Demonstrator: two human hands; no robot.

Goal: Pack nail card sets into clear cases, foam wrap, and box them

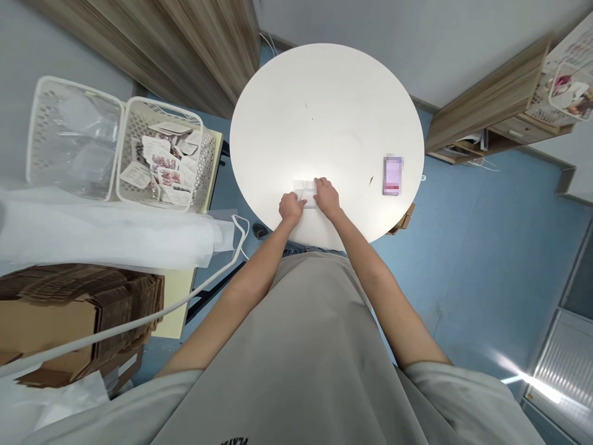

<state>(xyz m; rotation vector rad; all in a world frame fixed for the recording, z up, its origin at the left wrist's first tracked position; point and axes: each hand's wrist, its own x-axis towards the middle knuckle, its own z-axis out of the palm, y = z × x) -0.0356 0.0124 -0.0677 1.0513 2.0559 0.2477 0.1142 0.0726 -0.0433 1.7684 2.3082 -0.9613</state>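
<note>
A small, thin white sheet (304,185), apparently folded, lies near the front edge of the round white table (324,93). My left hand (291,207) grips its left side, with thumb and fingers closed on the edge. At its right side, my right hand (327,197) is closed on the sheet too, its fingertips at the upper right corner. Whether anything lies inside the folds cannot be made out.
A phone (393,176) with a blurred screen lies at the table's right. On the left stand a white basket (208,167) of small packets, another basket (34,133) of clear bags, a stack of white sheets (106,232) and flattened cardboard boxes (46,321). A white tube (185,300) curves nearby.
</note>
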